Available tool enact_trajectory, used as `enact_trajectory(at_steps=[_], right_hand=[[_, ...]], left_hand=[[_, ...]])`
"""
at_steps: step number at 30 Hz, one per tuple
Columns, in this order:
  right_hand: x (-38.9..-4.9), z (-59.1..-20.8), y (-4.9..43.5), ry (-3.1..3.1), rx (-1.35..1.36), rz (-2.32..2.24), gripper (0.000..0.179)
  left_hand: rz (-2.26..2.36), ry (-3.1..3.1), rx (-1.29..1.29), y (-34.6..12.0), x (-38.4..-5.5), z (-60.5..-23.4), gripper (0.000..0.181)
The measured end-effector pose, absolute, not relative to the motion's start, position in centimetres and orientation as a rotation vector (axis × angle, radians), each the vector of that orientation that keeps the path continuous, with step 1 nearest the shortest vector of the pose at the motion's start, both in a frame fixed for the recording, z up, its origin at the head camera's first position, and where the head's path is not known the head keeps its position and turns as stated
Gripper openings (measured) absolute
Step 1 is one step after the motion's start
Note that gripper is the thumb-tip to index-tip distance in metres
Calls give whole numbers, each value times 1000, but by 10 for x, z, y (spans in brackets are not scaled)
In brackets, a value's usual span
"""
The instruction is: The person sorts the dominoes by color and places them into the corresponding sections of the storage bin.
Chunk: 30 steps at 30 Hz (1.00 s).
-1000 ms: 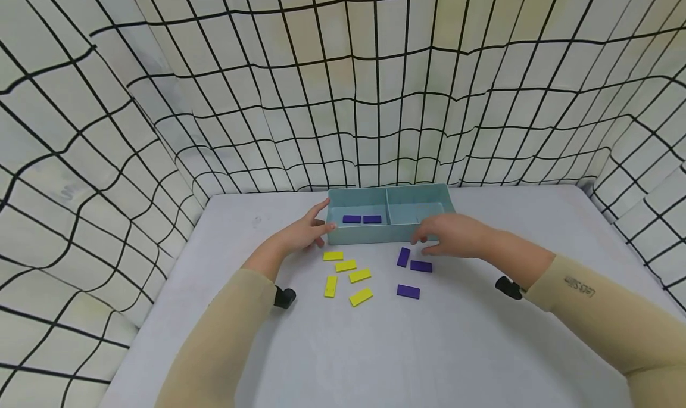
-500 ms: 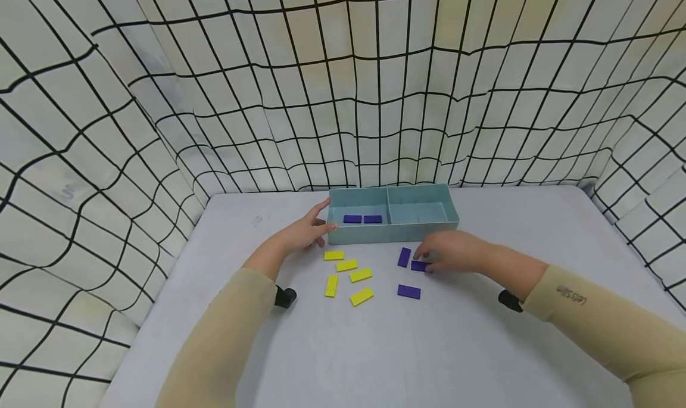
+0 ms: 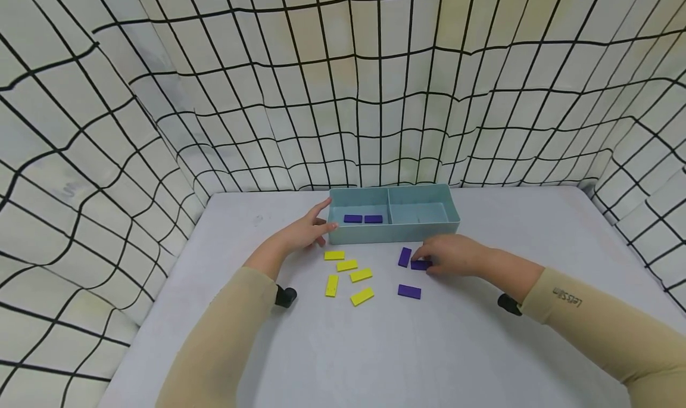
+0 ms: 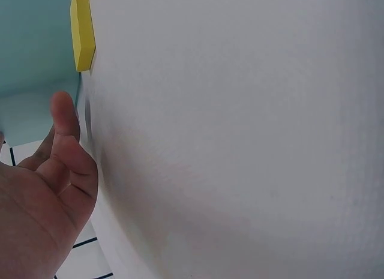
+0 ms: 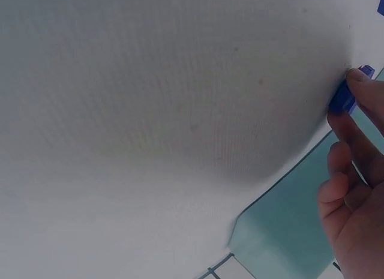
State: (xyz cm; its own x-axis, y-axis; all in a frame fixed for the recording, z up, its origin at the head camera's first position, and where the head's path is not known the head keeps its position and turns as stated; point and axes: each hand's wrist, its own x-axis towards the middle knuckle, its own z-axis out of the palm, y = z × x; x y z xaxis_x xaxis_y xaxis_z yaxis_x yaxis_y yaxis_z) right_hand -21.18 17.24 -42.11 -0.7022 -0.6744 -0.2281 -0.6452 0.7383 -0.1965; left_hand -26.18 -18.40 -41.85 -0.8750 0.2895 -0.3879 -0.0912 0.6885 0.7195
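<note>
My left hand (image 3: 299, 234) touches the left end of a pale teal two-compartment box (image 3: 391, 234), thumb and index finger spread along its side. In the left wrist view its other fingers are bent and hold nothing. In front of the box, my right hand (image 3: 455, 254) pinches a purple domino-like block (image 5: 342, 99) on the table between thumb and index finger. Two more purple blocks lie nearby, one upper-left (image 3: 404, 257) of it and one below (image 3: 409, 291). Inside the left compartment lie two purple blocks (image 3: 352, 218) side by side.
Several yellow blocks (image 3: 361, 275) are scattered in front of the box's left half. A white tabletop (image 3: 343, 348) carries everything. Behind it and at the sides hangs black netting (image 3: 379, 98) over pale walls.
My right hand has come down from the box's front edge toward the nearest purple block and now pinches it. The left hand stays at the box's left end.
</note>
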Motion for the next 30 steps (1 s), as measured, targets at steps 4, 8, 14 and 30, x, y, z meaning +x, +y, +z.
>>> enact_trajectory(at_steps=[4, 8, 14, 30], right_hand=[[-212, -423, 174, 2666, -1053, -128, 36], [-212, -423, 176, 2684, -1077, -109, 37], [-210, -414, 179, 2697, -1071, -133, 38], [-219, -379, 177, 2725, -1081, -186, 35]], left_hand=[[1065, 2420, 157, -184, -263, -420, 79], [1062, 2421, 151, -183, -262, -419, 79], [1065, 2415, 142, -183, -261, -419, 78], [1072, 2414, 139, -184, -263, -418, 80]])
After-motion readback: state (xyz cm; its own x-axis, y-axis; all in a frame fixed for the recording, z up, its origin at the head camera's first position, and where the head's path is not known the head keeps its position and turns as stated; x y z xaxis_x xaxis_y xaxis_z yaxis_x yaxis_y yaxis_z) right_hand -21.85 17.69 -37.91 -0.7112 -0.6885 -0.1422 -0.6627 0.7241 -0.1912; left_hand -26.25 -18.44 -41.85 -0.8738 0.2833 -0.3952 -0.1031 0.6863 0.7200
